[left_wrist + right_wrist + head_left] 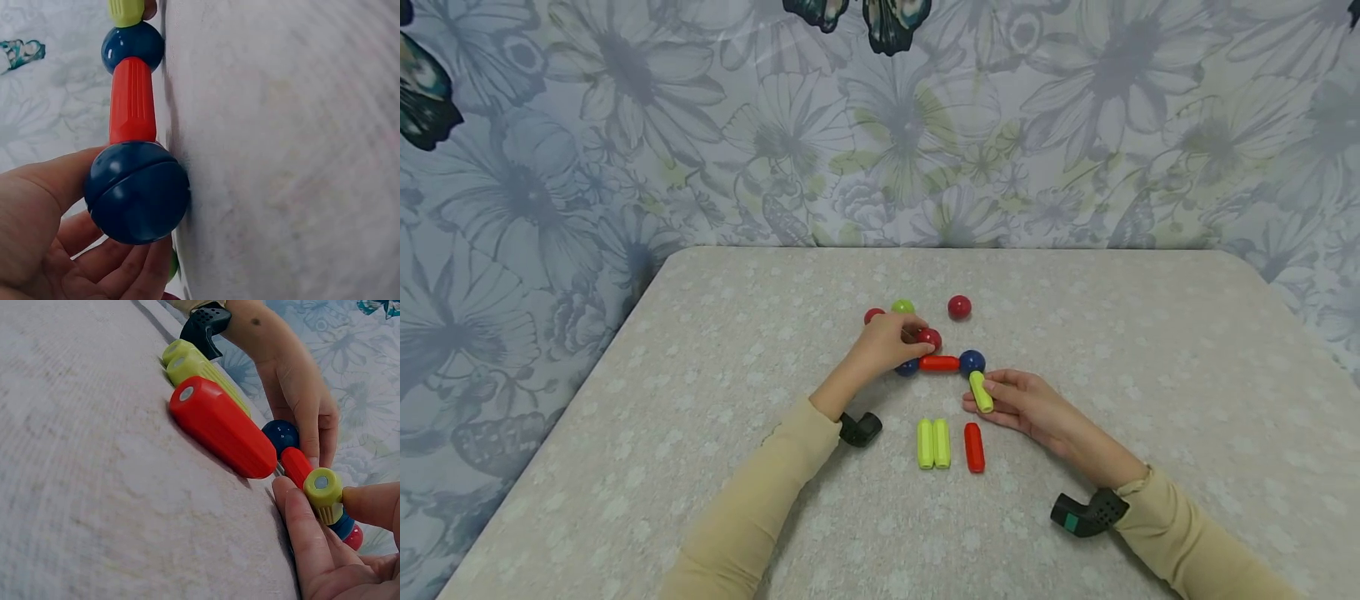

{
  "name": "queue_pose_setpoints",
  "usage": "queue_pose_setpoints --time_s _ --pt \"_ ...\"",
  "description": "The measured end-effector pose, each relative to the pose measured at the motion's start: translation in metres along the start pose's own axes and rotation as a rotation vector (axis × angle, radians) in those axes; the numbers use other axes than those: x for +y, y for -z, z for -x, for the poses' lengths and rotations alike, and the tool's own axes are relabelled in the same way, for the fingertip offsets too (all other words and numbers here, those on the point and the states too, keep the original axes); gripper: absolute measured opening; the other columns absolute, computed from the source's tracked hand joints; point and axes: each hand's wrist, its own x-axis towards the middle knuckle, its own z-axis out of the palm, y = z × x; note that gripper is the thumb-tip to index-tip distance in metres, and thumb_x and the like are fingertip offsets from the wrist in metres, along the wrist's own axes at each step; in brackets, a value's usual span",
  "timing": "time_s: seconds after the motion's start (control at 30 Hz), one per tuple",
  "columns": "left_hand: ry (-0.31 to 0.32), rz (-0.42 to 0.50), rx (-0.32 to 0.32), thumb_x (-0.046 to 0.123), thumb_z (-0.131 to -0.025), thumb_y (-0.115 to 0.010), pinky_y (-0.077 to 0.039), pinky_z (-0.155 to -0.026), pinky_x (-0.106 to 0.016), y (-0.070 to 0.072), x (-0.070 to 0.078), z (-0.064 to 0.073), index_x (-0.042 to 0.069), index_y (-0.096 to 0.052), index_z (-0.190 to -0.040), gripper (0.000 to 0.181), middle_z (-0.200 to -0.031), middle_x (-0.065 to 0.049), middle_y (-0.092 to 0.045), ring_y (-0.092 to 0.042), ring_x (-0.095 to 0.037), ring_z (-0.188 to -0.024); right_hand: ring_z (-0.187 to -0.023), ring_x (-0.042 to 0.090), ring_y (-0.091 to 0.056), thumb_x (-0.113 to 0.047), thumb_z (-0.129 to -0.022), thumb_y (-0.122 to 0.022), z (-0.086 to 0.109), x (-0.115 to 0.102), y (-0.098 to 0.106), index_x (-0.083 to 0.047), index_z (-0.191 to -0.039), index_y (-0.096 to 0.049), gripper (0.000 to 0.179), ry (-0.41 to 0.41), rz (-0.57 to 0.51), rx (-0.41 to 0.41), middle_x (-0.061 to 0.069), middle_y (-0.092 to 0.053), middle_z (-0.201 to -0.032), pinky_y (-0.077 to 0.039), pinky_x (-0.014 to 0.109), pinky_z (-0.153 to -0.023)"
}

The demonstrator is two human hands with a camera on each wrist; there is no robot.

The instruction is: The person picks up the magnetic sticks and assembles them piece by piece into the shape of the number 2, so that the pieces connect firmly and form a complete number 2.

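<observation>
My left hand point(883, 340) pinches a red ball point(931, 337) between thumb and fingers, just above a blue ball point(907, 367). That ball is hidden in the left wrist view, where the near blue ball point(137, 194) covers it. A red rod point(939, 363) joins this blue ball to a second blue ball point(972, 362). My right hand point(1026, 404) holds a yellow-green rod point(981, 392) between thumb and fingers, its far end at the second blue ball. A silver disc shows on the rod's near end point(321, 482) in the right wrist view.
Closer to me lie two yellow-green rods point(933, 444) side by side and a loose red rod point(974, 447). Behind the left hand are a green ball point(903, 307) and a red ball point(873, 315); another red ball point(959, 307) sits farther right. Patterned cloth covers the table point(1150, 350).
</observation>
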Motion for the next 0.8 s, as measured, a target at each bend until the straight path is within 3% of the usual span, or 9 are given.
queue_pose_setpoints --time_s 0.13,0.3,0.4,0.5,0.63,0.8 --pt "-0.056 0.062 0.046 0.024 -0.083 -0.073 -0.049 -0.074 -0.025 -0.001 -0.003 0.001 0.005 -0.066 -0.114 0.037 -0.1 -0.003 -0.064 -0.058 -0.015 -0.087 -0.102 0.023 -0.061 -0.014 -0.1 -0.048 0.0 0.0 0.001 0.014 -0.13 -0.031 0.044 -0.004 -0.006 -0.004 0.021 -0.061 -0.112 -0.046 0.032 -0.086" --pt "-0.214 0.214 0.075 0.021 -0.083 -0.073 -0.049 -0.074 -0.022 -0.002 0.0 0.015 0.005 -0.065 -0.115 0.037 -0.098 -0.001 -0.065 -0.06 -0.011 -0.086 -0.103 0.024 -0.061 -0.013 -0.1 -0.047 0.0 0.0 0.002 0.015 -0.13 -0.03 0.045 -0.004 -0.023 -0.019 0.021 -0.061 -0.113 -0.045 0.032 -0.087" --pt "-0.276 0.289 0.03 0.016 -0.083 -0.074 -0.049 -0.074 -0.023 -0.006 0.006 0.029 0.004 -0.065 -0.115 0.035 -0.099 -0.001 -0.066 -0.061 -0.01 -0.085 -0.104 0.024 -0.06 -0.011 -0.1 -0.044 -0.001 -0.001 0.004 0.016 -0.132 -0.028 0.044 -0.003 -0.057 -0.046 0.02 -0.061 -0.114 -0.044 0.032 -0.089" --pt "-0.292 0.327 -0.038 0.014 -0.082 -0.075 -0.049 -0.074 -0.023 -0.012 0.014 0.041 0.004 -0.066 -0.113 0.034 -0.098 0.001 -0.066 -0.06 -0.009 -0.085 -0.104 0.023 -0.06 -0.008 -0.101 -0.041 -0.001 -0.002 0.007 0.017 -0.133 -0.026 0.043 -0.012 -0.128 -0.071 0.017 -0.061 -0.112 -0.043 0.033 -0.09" --pt "-0.298 0.32 -0.112 0.015 -0.08 -0.076 -0.049 -0.073 -0.022 -0.022 0.026 0.051 0.006 -0.067 -0.112 0.034 -0.096 0.005 -0.065 -0.059 -0.009 -0.086 -0.099 0.018 -0.061 -0.008 -0.102 -0.037 0.0 -0.002 0.01 0.016 -0.133 -0.024 0.041 -0.037 -0.202 -0.079 0.011 -0.062 -0.107 -0.044 0.032 -0.089" --pt "-0.363 0.276 -0.13 0.017 -0.078 -0.078 -0.048 -0.07 -0.021 -0.032 0.039 0.058 0.009 -0.068 -0.11 0.034 -0.091 0.009 -0.062 -0.057 -0.01 -0.086 -0.099 0.017 -0.061 -0.011 -0.103 -0.036 0.001 -0.002 0.01 0.015 -0.134 -0.022 0.043 -0.042 -0.22 -0.086 0.009 -0.062 -0.108 -0.044 0.031 -0.089"
